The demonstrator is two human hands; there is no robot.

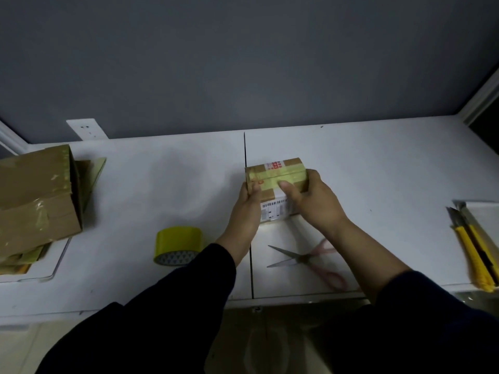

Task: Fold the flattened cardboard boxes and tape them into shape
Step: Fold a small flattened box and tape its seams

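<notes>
Pink-handled scissors (310, 259) and a yellow tape roll (176, 245) are left nearest on the white worktop (378, 171). Just beyond, the small taped box (275, 182) is gripped by both hands, left hand (247, 211) and right hand (313, 201), fingers wrapped around its sides.

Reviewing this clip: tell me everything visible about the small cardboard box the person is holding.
The small cardboard box is brown, folded into shape, and rests on the white table near the seam between two tabletops. Yellowish tape runs across its top, over a red-and-white printed strip. A white label with barcodes covers its near part. The left hand grips its left side, and the right hand holds the right side with the thumb pressed on the taped top. It looks closed, lying roughly level.
</notes>
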